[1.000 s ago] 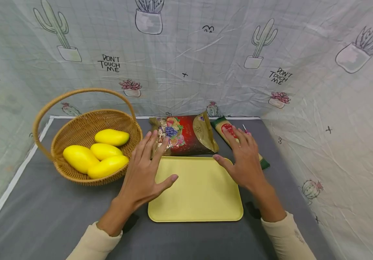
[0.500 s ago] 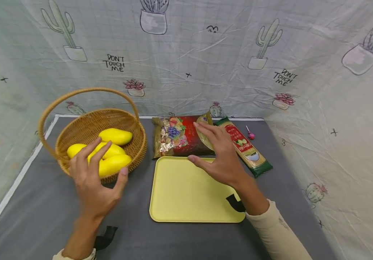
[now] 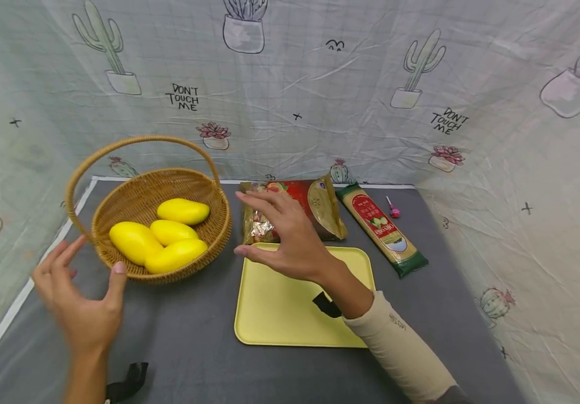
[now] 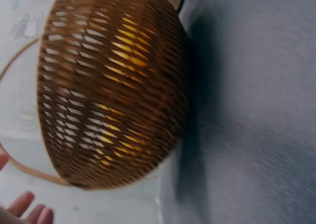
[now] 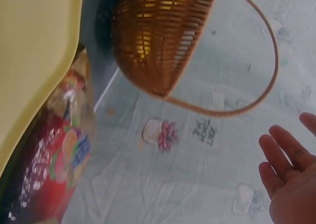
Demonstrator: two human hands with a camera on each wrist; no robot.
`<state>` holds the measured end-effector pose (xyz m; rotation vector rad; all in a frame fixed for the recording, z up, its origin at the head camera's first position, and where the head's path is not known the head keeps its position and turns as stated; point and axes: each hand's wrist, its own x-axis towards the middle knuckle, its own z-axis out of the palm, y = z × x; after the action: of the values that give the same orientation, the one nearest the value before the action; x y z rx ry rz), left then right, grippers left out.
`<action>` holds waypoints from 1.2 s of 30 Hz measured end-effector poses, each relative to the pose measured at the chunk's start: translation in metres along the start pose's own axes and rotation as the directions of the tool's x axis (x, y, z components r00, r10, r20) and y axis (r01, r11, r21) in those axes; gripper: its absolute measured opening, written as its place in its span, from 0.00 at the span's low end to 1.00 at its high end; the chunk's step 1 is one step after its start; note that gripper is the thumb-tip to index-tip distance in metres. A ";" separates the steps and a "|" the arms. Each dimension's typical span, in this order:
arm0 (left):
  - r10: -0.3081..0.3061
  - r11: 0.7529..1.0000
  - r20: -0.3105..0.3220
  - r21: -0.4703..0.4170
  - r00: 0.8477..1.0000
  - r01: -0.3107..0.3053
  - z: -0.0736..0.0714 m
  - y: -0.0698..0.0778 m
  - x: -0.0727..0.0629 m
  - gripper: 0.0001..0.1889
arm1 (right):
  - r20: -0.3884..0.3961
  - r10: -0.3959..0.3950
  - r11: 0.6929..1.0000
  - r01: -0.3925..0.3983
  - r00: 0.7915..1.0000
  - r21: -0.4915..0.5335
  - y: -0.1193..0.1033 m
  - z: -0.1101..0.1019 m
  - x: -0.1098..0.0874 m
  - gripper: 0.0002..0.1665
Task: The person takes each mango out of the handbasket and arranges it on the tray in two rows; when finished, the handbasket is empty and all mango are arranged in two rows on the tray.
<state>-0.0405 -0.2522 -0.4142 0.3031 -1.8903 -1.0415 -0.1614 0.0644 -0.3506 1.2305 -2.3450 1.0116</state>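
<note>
A wicker basket with an arched handle stands at the left of the head view, and several yellow mangoes lie in it. My left hand, thumb spread from the fingers, is at the basket's near left side and holds nothing. To the basket's right, my right hand hovers over the far part of a yellow tray, fingers and thumb apart, also holding nothing. Behind it lies a shiny red and gold bag, partly hidden by that hand. Both wrist views show the basket's woven side, with yellow through the gaps.
A long green and gold packet lies slanted right of the bag. Beyond it is a small pink lollipop. A cactus-print cloth hangs behind the grey tabletop.
My left hand has moved left, from over the tray's left edge past the basket's front to its left side. My right hand has swung left from the green packet toward the basket.
</note>
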 end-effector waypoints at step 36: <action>-0.256 0.932 0.416 -0.131 0.873 0.337 -0.002 -0.049 -0.026 0.52 | 0.511 -0.027 0.994 -0.028 0.859 0.101 -0.003 0.115 0.071 0.33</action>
<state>-0.0350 -0.2680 -0.4673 0.2902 -2.1120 -1.5903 -0.1947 -0.0604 -0.3911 1.7190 -2.7040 0.8972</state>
